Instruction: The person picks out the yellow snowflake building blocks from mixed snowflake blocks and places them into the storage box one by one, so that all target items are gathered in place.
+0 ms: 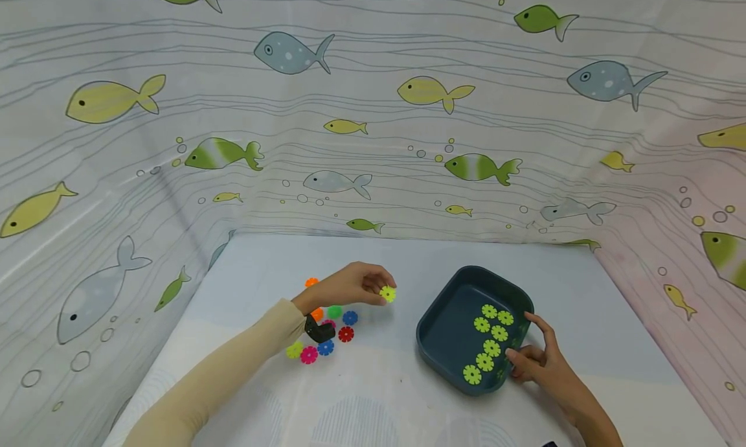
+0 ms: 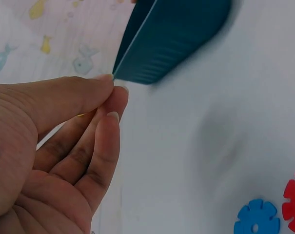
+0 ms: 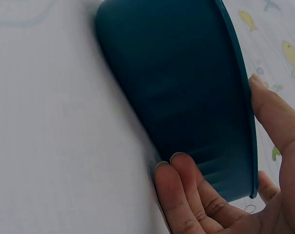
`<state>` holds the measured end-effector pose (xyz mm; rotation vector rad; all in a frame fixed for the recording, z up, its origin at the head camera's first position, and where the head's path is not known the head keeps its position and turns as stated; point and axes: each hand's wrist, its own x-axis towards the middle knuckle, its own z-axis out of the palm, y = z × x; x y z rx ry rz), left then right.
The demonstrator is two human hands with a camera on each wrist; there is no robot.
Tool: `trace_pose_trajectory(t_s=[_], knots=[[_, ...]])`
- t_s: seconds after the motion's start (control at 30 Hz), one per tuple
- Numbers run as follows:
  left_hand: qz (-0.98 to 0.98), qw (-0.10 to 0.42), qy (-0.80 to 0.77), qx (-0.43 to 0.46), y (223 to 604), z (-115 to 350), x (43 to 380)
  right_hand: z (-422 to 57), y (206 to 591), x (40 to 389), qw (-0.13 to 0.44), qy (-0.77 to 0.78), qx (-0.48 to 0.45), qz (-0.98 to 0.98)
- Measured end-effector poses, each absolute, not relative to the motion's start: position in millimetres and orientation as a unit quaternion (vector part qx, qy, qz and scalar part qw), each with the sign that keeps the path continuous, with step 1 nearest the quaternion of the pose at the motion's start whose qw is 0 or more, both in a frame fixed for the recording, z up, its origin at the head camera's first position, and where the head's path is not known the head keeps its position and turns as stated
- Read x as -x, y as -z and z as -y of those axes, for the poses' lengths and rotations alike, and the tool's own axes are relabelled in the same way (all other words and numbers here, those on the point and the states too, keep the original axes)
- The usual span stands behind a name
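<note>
My left hand [image 1: 357, 284] pinches a yellow-green notched plastic disc [image 1: 387, 294] between thumb and fingers, raised above the table to the left of a dark teal bin [image 1: 449, 324]. In the left wrist view the thumb and fingertips meet, and the disc is hidden. My right hand [image 1: 544, 366] grips the bin's right side, one finger over the rim and other fingertips against the outer wall [image 3: 181, 97]. Several yellow-green discs [image 1: 491, 348] lie on the bin's floor along its right side. Under the left wrist are loose discs, including a red one [image 1: 346, 333] and a blue one [image 1: 350, 317].
The loose group also has a green disc [image 1: 335, 312], a pink disc [image 1: 309, 355], a yellow-green disc [image 1: 294, 350] and an orange disc [image 1: 311, 282]. White tabletop [image 1: 384, 382] lies between that group and the bin. A fish-patterned curtain [image 1: 373, 155] surrounds the table's back and sides.
</note>
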<state>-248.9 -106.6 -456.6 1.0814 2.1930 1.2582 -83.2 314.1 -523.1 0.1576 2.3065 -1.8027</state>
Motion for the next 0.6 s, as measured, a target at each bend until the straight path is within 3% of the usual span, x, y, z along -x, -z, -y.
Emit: trace_pose_trajectory(t_s=[0.6], knots=[[-0.761, 0.2, -0.457, -0.414, 448, 73, 248, -317, 527, 84, 0.101, 0.614, -0.048, -0.781]])
